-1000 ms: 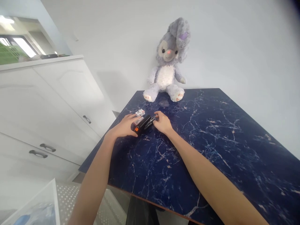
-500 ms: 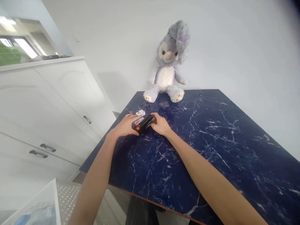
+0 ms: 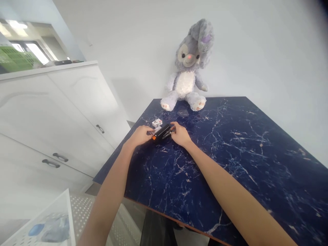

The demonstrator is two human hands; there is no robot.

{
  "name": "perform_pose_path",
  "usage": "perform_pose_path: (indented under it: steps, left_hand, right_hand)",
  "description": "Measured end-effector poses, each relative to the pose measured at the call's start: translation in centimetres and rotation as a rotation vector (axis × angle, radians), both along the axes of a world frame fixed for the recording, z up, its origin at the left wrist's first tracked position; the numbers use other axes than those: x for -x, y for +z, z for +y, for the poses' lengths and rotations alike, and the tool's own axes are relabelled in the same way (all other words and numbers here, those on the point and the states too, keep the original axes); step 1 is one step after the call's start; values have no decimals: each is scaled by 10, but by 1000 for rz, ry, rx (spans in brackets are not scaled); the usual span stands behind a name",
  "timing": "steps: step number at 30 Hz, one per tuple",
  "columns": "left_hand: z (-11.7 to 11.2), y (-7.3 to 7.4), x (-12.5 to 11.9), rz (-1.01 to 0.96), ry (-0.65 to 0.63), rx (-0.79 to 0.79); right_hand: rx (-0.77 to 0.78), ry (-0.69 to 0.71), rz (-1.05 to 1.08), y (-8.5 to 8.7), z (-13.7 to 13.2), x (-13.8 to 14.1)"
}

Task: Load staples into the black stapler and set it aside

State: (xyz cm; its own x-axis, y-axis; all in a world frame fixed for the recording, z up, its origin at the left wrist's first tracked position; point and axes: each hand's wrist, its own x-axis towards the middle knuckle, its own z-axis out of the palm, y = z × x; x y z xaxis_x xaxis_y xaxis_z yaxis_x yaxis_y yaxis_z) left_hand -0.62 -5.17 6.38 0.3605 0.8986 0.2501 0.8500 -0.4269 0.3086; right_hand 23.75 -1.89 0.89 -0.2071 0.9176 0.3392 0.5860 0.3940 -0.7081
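Observation:
A black stapler (image 3: 162,132) with an orange end lies on the dark blue marble table (image 3: 230,157), near its left edge. My left hand (image 3: 140,135) holds its orange end from the left. My right hand (image 3: 180,134) grips its metal front end from the right, fingers pinched on it. A small white box (image 3: 157,122) sits just behind the stapler, and a second small white thing lies partly hidden between the stapler and my left hand.
A grey plush rabbit (image 3: 189,66) sits at the table's far edge against the white wall. White cabinets with dark handles (image 3: 58,157) stand to the left. A clear plastic bin (image 3: 48,223) is on the floor at the lower left.
Both hands stay on the stapler. It now lies flatter and closed, while a second ago its top was raised. The camera has shifted slightly left.

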Motion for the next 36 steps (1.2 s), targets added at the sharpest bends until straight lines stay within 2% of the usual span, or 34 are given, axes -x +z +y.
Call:
perform_pose_path:
  steps: [3,5,10,13,17,20,24,26,31,36]
  left_hand:
    - [3,0,6,-83,151,-146]
    - [5,-2,12,-68,239,-205]
    - [15,-18,16,96,136,-121]
    - [21,-30,6,68,168,-169]
    - [30,-40,-9,61,171,-120]
    - [35,-44,-14,49,192,-161]
    - [36,-42,-16,84,46,-112]
    - [33,-39,-18,105,32,-129]
    - [24,-30,-23,158,195,-222]
    - [28,-33,-15,102,365,-211]
  right_hand:
    - [19,-1,11,-1,0,0]
    - [26,1,13,-1,1,0]
    - [2,10,-11,-3,2,0]
    - [-4,2,-23,-3,2,0]
    - [-44,3,-49,-4,2,1]
    - [-52,17,-56,-5,3,2]
    - [-53,20,-55,-5,4,2]
    - [-54,28,-59,-5,4,2]
    - [-62,38,-71,-5,4,1]
    - [-55,50,-66,-5,4,1]
